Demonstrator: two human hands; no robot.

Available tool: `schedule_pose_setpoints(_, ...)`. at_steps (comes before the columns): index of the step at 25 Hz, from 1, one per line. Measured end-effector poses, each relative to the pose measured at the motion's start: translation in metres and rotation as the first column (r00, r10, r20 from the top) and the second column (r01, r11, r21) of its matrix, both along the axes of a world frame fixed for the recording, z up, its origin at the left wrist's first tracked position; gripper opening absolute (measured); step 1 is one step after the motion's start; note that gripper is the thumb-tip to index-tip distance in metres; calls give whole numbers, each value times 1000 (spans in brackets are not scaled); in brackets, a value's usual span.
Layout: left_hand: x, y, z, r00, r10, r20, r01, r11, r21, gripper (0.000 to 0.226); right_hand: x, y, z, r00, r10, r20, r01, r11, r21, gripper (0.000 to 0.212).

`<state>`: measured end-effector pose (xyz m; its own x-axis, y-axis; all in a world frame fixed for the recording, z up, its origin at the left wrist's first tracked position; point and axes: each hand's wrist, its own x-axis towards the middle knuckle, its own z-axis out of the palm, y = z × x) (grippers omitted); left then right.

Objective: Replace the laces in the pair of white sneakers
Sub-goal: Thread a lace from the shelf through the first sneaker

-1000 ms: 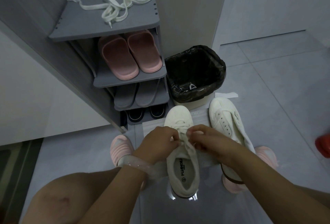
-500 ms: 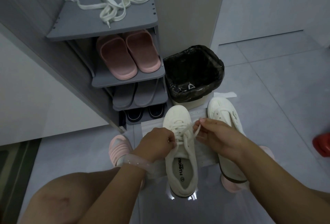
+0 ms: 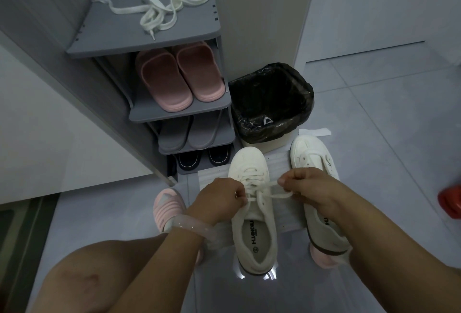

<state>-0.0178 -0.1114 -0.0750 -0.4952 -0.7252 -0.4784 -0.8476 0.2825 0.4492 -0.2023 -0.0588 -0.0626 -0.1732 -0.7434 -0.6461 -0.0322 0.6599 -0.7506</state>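
Two white sneakers stand on the floor in front of me, toes pointing away. The left sneaker (image 3: 252, 203) is laced, and its lace ends (image 3: 270, 194) stretch sideways across the tongue. My left hand (image 3: 219, 200) pinches one end at the shoe's left side. My right hand (image 3: 309, 188) pinches the other end at the right and covers part of the right sneaker (image 3: 311, 153). A loose white lace (image 3: 159, 6) lies tangled on the top of the grey shoe rack (image 3: 104, 41).
The rack also holds pink slippers (image 3: 179, 76), grey slippers (image 3: 192, 133) and dark shoes. A bin lined with a black bag (image 3: 272, 103) stands beside it. White paper (image 3: 284, 163) lies under the sneakers. A red object (image 3: 450, 203) sits at the right edge.
My hands have moved apart from the middle of the left sneaker, drawing its lace ends out sideways. The sneakers have not shifted.
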Motion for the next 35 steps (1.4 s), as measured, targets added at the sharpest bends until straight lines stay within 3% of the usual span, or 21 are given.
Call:
schedule_pose_setpoints(4, 0, 1, 0, 1000, -12, 11, 12, 1000, -20, 18, 9, -1, -1, 956, -139, 260, 139, 990, 21, 16)
schedule_pose_setpoints(6, 0, 1, 0, 1000, -16, 15, 17, 1000, -22, 18, 12, -4, -1, 858, -254, 446, 255, 965, 60, 16)
schedule_pose_setpoints(9, 0, 0, 0, 1000, -9, 15, 9, 1000, -15, 17, 17, -3, 2, 719, -267, 641, 275, 957, 91, 17)
schedule_pose_setpoints(11, -1, 0, 0, 1000, 0, 19, 1, 1000, -13, 16, 20, -2, 4, 681, -238, 693, 270, 961, 65, 22)
schedule_pose_setpoints(13, -1, 0, 0, 1000, 0, 19, 0, 1000, -9, 17, 19, -1, 6, 699, -219, 681, 289, 957, 11, 27)
schedule_pose_setpoints(16, 0, -2, 1, 1000, 23, -10, -23, 1000, 18, 18, 12, -2, 9, 831, -201, 519, 252, 967, -28, 33)
schedule_pose_setpoints(18, 1, -3, 2, 999, 40, -32, -39, 998, 39, 17, 7, 0, 10, 972, -85, 220, 88, 996, -3, 29)
schedule_pose_setpoints(20, 0, -3, 2, 998, 37, -41, -35, 998, 49, 17, 5, 3, 10, 992, 120, -46, -117, 991, 60, 26)
schedule_pose_setpoints(22, 0, -2, 2, 998, 37, -47, -34, 998, 52, 16, 6, 4, 8, 947, 263, -184, -250, 964, 94, 26)
schedule_pose_setpoints(26, 1, -4, 3, 998, 49, -42, -46, 997, 63, 15, 1, 2, 11, 898, 359, -253, -350, 933, 82, 29)
schedule_pose_setpoints(29, 0, -3, 5, 998, 43, -52, -40, 997, 70, 15, -5, -1, 13, 778, 503, -378, -484, 862, 150, 28)
schedule_pose_setpoints(32, -2, -3, 7, 997, 21, -73, -16, 998, 68, 17, -8, -5, 8, 683, 423, -595, -508, 861, 29, 22)
schedule_pose_setpoints(35, -2, -3, 8, 994, 5, -106, 3, 997, 72, 16, 4, -1, -7, 561, 497, -662, -697, 715, -54, 56)
